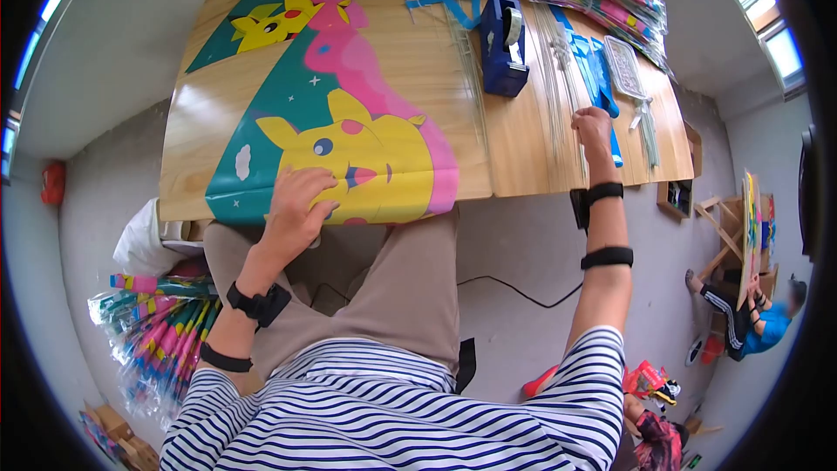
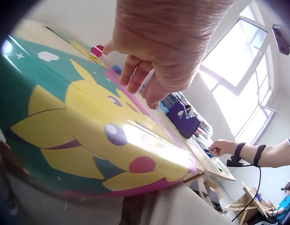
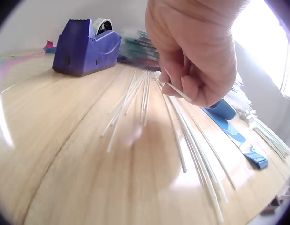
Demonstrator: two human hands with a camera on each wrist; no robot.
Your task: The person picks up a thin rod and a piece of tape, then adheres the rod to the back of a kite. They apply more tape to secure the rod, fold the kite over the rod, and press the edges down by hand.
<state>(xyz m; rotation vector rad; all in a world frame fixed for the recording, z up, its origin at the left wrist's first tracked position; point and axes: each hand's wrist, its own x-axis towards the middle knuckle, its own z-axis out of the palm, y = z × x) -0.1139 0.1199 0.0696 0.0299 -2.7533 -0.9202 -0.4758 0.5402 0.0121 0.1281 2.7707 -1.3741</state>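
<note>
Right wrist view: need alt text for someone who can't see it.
A right hand pinches a thin pale rod above a wooden table, where more rods lie loosely fanned. A blue-purple tape dispenser stands at upper left; a blue strap lies at right.

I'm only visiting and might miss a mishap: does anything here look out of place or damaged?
Nothing looks plainly spilled or damaged. Slightly untidy: the loose white rods lie splayed at uneven angles on the table, and the nearer printed sheet bulges past the near edge rather than lying fully flat.
</note>
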